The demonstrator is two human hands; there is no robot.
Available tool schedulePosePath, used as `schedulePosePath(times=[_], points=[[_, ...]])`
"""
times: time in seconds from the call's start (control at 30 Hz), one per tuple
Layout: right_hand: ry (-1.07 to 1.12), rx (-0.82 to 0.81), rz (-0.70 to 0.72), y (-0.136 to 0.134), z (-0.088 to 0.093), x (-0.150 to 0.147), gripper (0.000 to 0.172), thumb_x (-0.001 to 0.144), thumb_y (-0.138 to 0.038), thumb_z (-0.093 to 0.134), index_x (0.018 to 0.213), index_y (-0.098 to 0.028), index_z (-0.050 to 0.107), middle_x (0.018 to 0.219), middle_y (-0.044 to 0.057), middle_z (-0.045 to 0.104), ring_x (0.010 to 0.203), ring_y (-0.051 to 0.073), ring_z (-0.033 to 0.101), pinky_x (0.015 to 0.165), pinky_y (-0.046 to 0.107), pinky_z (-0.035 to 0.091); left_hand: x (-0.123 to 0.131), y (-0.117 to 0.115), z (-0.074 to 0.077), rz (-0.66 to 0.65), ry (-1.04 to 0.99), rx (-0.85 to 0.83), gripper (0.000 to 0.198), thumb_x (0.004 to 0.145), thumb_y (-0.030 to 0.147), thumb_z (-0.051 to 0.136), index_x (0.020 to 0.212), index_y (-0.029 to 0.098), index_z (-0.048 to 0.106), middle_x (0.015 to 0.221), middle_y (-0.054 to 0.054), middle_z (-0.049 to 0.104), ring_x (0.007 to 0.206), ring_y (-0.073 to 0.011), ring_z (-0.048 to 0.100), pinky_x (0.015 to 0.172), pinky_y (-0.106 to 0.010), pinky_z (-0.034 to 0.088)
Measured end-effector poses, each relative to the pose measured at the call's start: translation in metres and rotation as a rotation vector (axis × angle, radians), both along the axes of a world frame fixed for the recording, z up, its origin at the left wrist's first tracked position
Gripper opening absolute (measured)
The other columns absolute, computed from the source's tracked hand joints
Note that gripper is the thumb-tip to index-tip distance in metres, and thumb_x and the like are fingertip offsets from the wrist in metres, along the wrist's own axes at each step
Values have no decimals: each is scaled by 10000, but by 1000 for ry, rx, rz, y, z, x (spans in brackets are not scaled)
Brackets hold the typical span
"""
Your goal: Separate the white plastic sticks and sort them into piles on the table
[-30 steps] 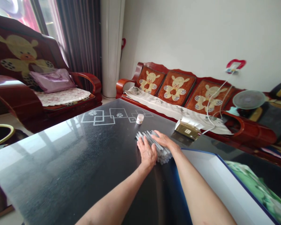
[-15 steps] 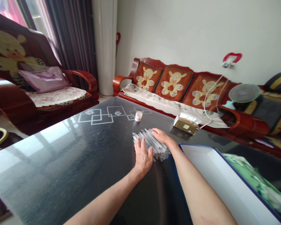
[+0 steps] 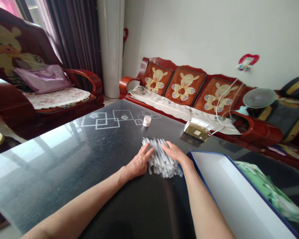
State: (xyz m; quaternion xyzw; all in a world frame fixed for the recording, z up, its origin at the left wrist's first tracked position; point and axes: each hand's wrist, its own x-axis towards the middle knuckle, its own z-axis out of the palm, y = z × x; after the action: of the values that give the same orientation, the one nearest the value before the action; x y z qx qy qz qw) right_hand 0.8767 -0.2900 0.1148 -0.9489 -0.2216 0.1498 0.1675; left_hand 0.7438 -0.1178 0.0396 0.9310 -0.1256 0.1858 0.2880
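A heap of thin clear sticks, like straws or tubes (image 3: 160, 158), lies on the dark glossy table (image 3: 72, 156). My left hand (image 3: 139, 161) rests flat against the heap's left side, fingers stretched out and spread. My right hand (image 3: 173, 152) lies flat on the heap's right side, fingers extended. Neither hand grips anything.
An open white box with a blue rim (image 3: 229, 186) sits right of the heap. Behind it are a small white jar (image 3: 147, 120) and a gold tissue pack (image 3: 196, 130). Red wooden sofas (image 3: 184, 89) surround the table; a small fan (image 3: 259, 98) stands at right.
My left hand has slid from on top of the heap's near end to its left side. The heap looks more spread along its length. The view has shifted slightly.
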Motion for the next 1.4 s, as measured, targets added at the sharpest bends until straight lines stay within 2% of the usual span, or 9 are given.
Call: schedulePosePath(times=[0.3, 0.5, 0.63, 0.77, 0.9, 1.03, 1.17, 1.27, 1.4], points=[[-226, -167, -306, -31, -4, -74, 550, 936, -385, 271, 1241, 12, 497, 1189, 287, 575, 1102, 350, 575, 916, 417, 421, 11, -16, 3, -366, 27, 27, 817, 644, -22, 435, 1435, 93, 261, 1539, -206, 140, 1433, -301, 116, 1146, -440, 267], [-528, -98, -278, -42, -16, -90, 486, 912, -262, 333, 1265, 31, 493, 1322, 287, 476, 1238, 350, 464, 1003, 412, 375, 7, -19, 6, -314, 26, 47, 838, 674, -22, 418, 1462, 152, 191, 1551, -170, 136, 1421, -277, 185, 1119, -397, 328], [-650, 56, -212, -43, -20, -100, 395, 875, -236, 389, 1159, -63, 602, 1237, 240, 559, 1174, 338, 511, 1000, 457, 381, -3, -9, 3, -236, 34, 33, 837, 665, -42, 403, 1453, 171, 221, 1524, -154, 241, 1369, -251, 330, 1068, -346, 408], [-747, 429, -74, -28, -14, -113, 391, 884, -219, 348, 1159, -98, 598, 1225, 182, 584, 1166, 274, 521, 1008, 436, 403, -11, -6, 3, -193, 2, 28, 761, 664, -49, 418, 1396, 139, 328, 1490, -164, 309, 1348, -252, 369, 1051, -348, 431], [-556, 728, -70, -9, -9, -114, 356, 886, -279, 379, 1115, -151, 619, 1115, 136, 648, 1027, 237, 609, 882, 392, 496, -20, -3, 12, -202, -123, -21, 505, 771, 10, 421, 1257, 140, 462, 1455, -159, 361, 1321, -241, 409, 1048, -366, 434], [-59, 925, -264, 1, -6, -105, 400, 857, -460, 457, 1101, -192, 627, 1009, 104, 695, 838, 239, 667, 574, 310, 518, -33, -6, 30, -357, -241, -71, 270, 873, 101, 390, 1102, 139, 527, 1426, -164, 399, 1315, -225, 414, 1049, -345, 424], [309, 1136, -435, 1, -4, -102, 385, 733, -535, 636, 888, -184, 668, 817, 74, 699, 698, 199, 647, 482, 244, 441, -40, -11, 43, -460, -248, -59, 261, 904, 132, 351, 1088, 145, 535, 1439, -167, 393, 1322, -230, 402, 1060, -364, 405], [457, 1262, -429, 0, -4, -105, 387, 627, -487, 760, 823, -169, 663, 747, 29, 670, 617, 137, 595, 473, 206, 396, -40, -13, 46, -497, -238, 9, 284, 910, 158, 352, 1118, 148, 546, 1424, -166, 416, 1333, -249, 379, 1072, -401, 387], [546, 1277, -416, 5, 0, -106, 392, 573, -421, 817, 826, -164, 663, 710, -3, 652, 560, 90, 541, 444, 172, 339, -39, -15, 45, -496, -247, 79, 352, 904, 145, 362, 1208, 143, 539, 1413, -157, 439, 1326, -265, 373, 1090, -428, 357]])
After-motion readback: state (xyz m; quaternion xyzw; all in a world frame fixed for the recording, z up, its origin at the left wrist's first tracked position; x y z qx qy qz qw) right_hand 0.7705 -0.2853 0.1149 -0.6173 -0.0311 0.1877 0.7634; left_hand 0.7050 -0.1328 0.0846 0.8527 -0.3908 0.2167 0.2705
